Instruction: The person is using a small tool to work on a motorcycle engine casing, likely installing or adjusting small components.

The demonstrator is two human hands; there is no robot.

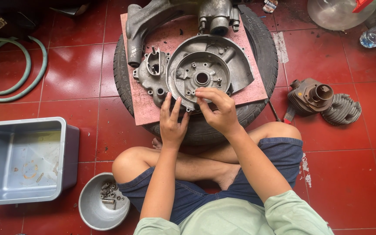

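One view, head-worn: we look steeply down from above our own crossed legs, close over the engine case [201, 74] on a tyre [257, 48], red tiled floor [349, 174] filling the surround.

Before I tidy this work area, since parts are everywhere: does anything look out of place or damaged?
Mostly the floor: white chipped patches beside the right knee. A finned cylinder and a second engine part lie loose on the tiles, off the board. Both hands, left hand and right hand, rest on the engine casing.
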